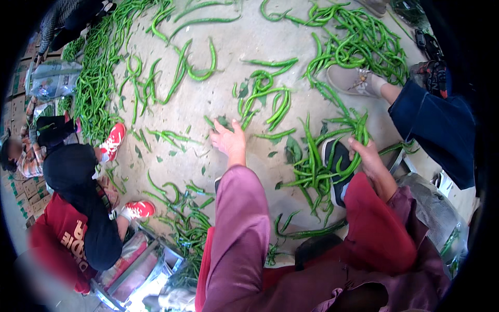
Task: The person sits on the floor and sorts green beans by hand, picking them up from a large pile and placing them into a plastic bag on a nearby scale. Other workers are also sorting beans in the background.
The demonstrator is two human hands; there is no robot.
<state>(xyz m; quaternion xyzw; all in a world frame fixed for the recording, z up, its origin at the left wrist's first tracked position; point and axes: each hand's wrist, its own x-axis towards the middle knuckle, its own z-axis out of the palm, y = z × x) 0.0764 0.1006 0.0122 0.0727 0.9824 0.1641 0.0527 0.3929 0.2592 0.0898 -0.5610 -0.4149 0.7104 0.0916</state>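
Long green chili peppers lie loose on the pale concrete floor. My left hand reaches over the middle of the floor, fingers apart, with nothing visibly gripped. Just beyond its fingertips are a torn green leaf and a small cluster of peppers. At the right, my right hand is closed around a bunch of green peppers, held above my dark shoe. A loose heap of peppers lies beside that shoe, and some overlap it.
A long pile of peppers runs along the left, and another heap lies at upper right. A person in red shoes sits at left; another person's grey shoe stands at right. A metal-framed stool is at lower left.
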